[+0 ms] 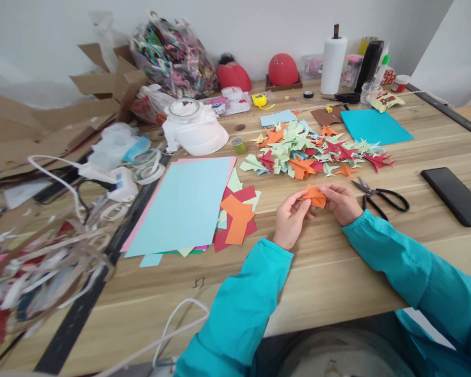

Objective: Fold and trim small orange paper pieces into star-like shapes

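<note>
A small folded orange paper piece (315, 196) is pinched between both hands just above the wooden table (322, 272). My left hand (291, 219) grips its left side with thumb and fingers. My right hand (342, 203) holds its right side. Both arms wear teal sleeves. Beyond the hands lies a pile of folded paper shapes (310, 152) in green, orange, red and blue. Black scissors (380, 195) lie just right of my right hand.
A stack of coloured sheets topped by light blue (184, 204) lies left, with orange and red squares (238, 217) beside it. A black phone (455, 195) sits at right, a teal sheet (374, 126) and paper towel roll (333, 64) behind. Cardboard, tape rolls and cables crowd the left.
</note>
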A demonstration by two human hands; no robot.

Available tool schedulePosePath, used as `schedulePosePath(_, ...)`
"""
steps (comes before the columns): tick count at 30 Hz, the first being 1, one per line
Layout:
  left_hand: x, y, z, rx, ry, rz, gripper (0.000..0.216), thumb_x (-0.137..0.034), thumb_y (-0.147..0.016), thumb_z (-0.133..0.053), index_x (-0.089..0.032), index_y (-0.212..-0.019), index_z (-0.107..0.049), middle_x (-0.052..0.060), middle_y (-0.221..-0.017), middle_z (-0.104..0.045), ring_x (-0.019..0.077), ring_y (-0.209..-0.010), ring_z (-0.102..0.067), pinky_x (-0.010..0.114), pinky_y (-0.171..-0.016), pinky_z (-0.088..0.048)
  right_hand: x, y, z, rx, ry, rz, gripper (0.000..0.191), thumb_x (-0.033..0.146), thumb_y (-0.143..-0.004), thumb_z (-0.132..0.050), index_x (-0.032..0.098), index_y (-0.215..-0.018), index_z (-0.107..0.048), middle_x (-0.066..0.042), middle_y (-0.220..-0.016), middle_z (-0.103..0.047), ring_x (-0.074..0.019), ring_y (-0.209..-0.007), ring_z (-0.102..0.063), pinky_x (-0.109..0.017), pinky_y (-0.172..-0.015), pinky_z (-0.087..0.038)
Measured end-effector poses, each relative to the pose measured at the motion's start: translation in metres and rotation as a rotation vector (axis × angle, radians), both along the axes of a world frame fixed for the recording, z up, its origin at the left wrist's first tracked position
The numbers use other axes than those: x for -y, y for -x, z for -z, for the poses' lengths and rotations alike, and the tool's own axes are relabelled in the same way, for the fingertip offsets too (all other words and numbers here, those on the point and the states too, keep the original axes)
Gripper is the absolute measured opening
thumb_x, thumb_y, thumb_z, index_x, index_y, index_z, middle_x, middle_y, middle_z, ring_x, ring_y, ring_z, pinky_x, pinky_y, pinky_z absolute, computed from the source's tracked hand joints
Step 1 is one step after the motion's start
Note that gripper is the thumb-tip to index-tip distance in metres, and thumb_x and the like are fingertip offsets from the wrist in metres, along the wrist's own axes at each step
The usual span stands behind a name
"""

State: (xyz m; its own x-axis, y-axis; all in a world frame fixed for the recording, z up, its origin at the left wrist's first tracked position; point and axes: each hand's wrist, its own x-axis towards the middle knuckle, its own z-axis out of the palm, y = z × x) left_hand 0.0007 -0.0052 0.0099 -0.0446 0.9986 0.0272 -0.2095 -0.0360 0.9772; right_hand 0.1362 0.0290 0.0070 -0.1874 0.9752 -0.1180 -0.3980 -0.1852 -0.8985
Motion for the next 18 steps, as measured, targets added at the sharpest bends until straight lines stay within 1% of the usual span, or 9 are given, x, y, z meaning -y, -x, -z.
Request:
schedulePosePath(3,-0.0001,-0.0001,0.0011,-0.048,0.003,-0.001,0.032,-0.022,-0.069,-0.063,-0.014,-0.1,-0.059,0.006,-0.079,-0.066,0.0143,-0.066,-0.062,0.023,-0.051,-0.051,-0.001,-0.0003,0.0022,0.01,-0.01,0.014,0.025,0.037,-0.061,-0.074,0.017,-0.07,-0.064,-0.003,-0.068,-0.066,-0.0139,-0.059,-0.06,-0.029,-0.057,-0.049)
schedulePosePath(6,-0.0003,-0.0002,0.0028,-0.079,-0.002,-0.008,0.032,-0.018,-0.068,-0.061,-0.015,-0.1,-0.059,0.007,-0.092,-0.065,0.0137,-0.068,-0.062,0.022,-0.051,-0.052,-0.001,0.0,0.0046,0.06,-0.044,0.018,0.026,0.036,-0.058,-0.076,0.017,-0.071,-0.064,-0.001,-0.066,-0.064,-0.0118,-0.057,-0.057,-0.025,-0.053,-0.047)
schedulePosePath(9,-0.0009,0.0002,0.0052,-0.09,-0.018,-0.015,0.03,-0.021,-0.069,-0.06,-0.016,-0.099,-0.061,0.009,-0.103,-0.062,0.0152,-0.073,-0.062,0.023,-0.052,-0.052,0.0005,0.0011,0.0045,0.134,-0.116,-0.023,0.026,0.037,-0.058,-0.076,0.018,-0.073,-0.065,-0.001,-0.066,-0.064,-0.0106,-0.055,-0.055,-0.024,-0.049,-0.045)
schedulePosePath(14,-0.002,0.0014,0.008,-0.098,-0.028,-0.053,0.027,-0.026,-0.071,-0.061,-0.016,-0.096,-0.064,0.009,-0.102,-0.061,0.0158,-0.073,-0.062,0.025,-0.054,-0.053,0.0022,0.0019,0.0013,0.165,-0.175,-0.065,0.029,0.039,-0.064,-0.072,0.018,-0.082,-0.066,-0.001,-0.069,-0.066,-0.0095,-0.053,-0.055,-0.023,-0.049,-0.045)
schedulePosePath(18,-0.0021,0.0012,0.008,-0.043,-0.008,-0.078,0.027,-0.027,-0.07,-0.061,-0.015,-0.094,-0.064,0.01,-0.103,-0.061,0.0144,-0.067,-0.062,0.027,-0.055,-0.053,0.0014,0.0005,0.0002,0.175,-0.185,-0.117,0.035,0.035,-0.062,-0.074,0.017,-0.091,-0.065,-0.001,-0.066,-0.066,-0.0083,-0.05,-0.054,-0.023,-0.05,-0.046)
